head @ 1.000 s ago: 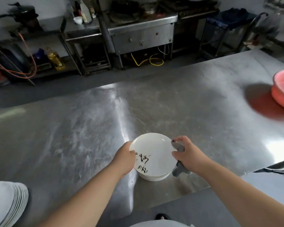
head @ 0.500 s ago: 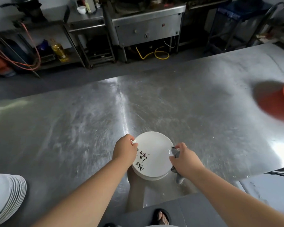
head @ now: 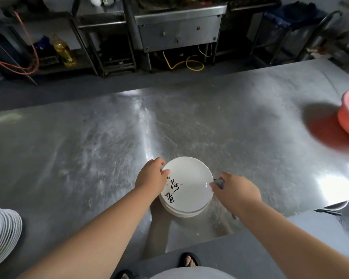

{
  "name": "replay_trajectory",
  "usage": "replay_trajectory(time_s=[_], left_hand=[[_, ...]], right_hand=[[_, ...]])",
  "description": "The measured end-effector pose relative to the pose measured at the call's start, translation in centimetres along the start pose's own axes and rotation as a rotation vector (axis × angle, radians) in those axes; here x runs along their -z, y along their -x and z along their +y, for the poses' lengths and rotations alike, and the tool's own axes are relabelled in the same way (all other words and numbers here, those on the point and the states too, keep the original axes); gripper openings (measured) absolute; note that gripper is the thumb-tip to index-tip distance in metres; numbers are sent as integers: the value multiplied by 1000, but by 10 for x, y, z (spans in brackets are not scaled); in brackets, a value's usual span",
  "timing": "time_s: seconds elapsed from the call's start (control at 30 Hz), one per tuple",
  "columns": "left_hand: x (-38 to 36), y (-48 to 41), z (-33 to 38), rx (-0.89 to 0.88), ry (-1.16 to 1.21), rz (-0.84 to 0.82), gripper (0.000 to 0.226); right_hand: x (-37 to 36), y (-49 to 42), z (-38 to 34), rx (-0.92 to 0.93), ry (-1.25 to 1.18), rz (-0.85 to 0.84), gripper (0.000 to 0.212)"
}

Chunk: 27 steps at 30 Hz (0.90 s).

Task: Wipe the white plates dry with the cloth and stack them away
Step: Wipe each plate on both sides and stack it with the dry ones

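Low in the middle of the frame, the white plate (head: 189, 184) lies atop a few more plates on the steel table (head: 89, 148). The left hand (head: 151, 178) curls its fingers over the plate's left rim. The right hand (head: 236, 191) pinches the grey cloth (head: 219, 183) against the right rim. A stack of white plates (head: 6, 232) sits at the lower left edge.
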<state>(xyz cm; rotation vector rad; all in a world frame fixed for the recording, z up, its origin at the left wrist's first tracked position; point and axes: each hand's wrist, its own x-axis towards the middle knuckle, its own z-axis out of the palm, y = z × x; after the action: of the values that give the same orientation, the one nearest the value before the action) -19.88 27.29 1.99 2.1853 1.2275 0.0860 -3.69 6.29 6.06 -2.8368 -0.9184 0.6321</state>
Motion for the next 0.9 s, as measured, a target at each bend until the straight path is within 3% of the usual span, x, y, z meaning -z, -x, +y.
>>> replay_trajectory(time_s=[0.17,0.37,0.5,0.6,0.73,0.83,0.9], left_hand=[[33,9,-42,52,38,31,23],[112,59,-151,190,86,150,27],[172,110,-237,313,130,307,23],[223,153,-293,405,219,446,3],[267,203,-375,547,254,605,4],[284,229,-430,663,276,574,5],[290,236,-460,715,274,545,9]], right_hand=[[13,5,-52,159,106,35,34],[-7,12,-178,419,129,-41,30],[-36,37,-276,522,145,-95,33],[-65,64,-348,583,77,-193,30],[-105,104,-436,652,20,-304,29],[-133,129,-492,641,-15,-425,28],[-152,139,-521,656,19,-420,26]])
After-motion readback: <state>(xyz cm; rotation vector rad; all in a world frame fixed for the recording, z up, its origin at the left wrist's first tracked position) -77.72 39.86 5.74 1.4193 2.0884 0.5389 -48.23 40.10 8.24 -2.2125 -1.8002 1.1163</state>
